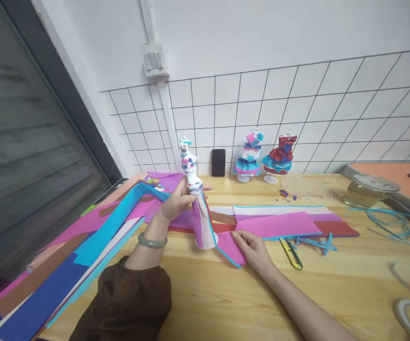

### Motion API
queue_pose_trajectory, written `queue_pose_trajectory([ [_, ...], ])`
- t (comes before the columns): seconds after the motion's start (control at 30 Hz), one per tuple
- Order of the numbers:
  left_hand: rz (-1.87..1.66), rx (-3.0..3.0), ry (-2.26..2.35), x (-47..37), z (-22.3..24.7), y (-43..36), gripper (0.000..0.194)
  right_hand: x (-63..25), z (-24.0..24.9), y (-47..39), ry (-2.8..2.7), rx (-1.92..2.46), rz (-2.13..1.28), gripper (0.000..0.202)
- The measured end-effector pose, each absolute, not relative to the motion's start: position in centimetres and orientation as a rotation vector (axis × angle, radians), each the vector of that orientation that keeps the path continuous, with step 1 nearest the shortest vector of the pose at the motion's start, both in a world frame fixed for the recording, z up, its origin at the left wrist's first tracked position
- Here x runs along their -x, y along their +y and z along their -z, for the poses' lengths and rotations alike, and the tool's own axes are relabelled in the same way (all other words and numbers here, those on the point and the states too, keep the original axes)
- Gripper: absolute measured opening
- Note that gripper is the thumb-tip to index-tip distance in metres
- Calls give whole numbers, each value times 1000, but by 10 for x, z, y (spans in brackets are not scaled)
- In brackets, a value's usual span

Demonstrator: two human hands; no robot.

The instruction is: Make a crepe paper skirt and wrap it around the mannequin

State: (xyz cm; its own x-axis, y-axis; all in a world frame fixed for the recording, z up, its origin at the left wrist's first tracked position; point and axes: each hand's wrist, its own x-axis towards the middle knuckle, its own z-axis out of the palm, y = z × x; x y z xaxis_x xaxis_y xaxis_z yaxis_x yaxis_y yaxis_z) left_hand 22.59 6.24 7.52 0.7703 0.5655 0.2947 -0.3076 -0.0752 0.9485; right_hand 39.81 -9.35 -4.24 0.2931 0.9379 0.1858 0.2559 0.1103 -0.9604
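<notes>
— gripped at the waist by the left hand point(179, 201), the small mannequin point(195, 199) stands upright on the wooden table point(226, 293), wrapped in a pale paper skirt.

— and the right hand point(253, 251)?

— it lies flat, fingers pressing the pink paper piece point(233, 248) with a blue edge, which runs up to the skirt's hem. it is not closed around anything.

— how many dressed figures are there?

— three. one in the left hand, and two finished mannequins point(265, 158) standing side by side at the wall, beside one dark phone point(218, 162) leaning upright.

— other things?

— one yellow-handled scissors point(291, 253) lies just right of the right hand. a stack of paper sheets point(279, 220) is behind it, and a bigger spread of coloured sheets point(66, 255) covers the left end. one ribbon spool point(370, 189) sits far right, with loose blue ribbon point(393, 220) trailing near it. one green bangle point(152, 241) circles the left wrist.
</notes>
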Motion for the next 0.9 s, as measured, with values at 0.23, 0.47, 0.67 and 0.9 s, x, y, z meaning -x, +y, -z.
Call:
queue_pose_trajectory([
  [0.23,-614,-1426,142,-221,-72,70,76,-403,30,-99,-1142,1479,-585,34],
  [0.47,-565,-1327,46,-230,-60,67,57,-411,-7,-107,-1076,1408,-565,33],
  [0.67,-468,-1282,28,-240,-56,55,53,-411,-47,-107,-1129,1426,-721,35],
  [0.9,-493,-1309,65,-244,-56,50,41,-399,-94,-85,-1445,1377,-618,29],
])
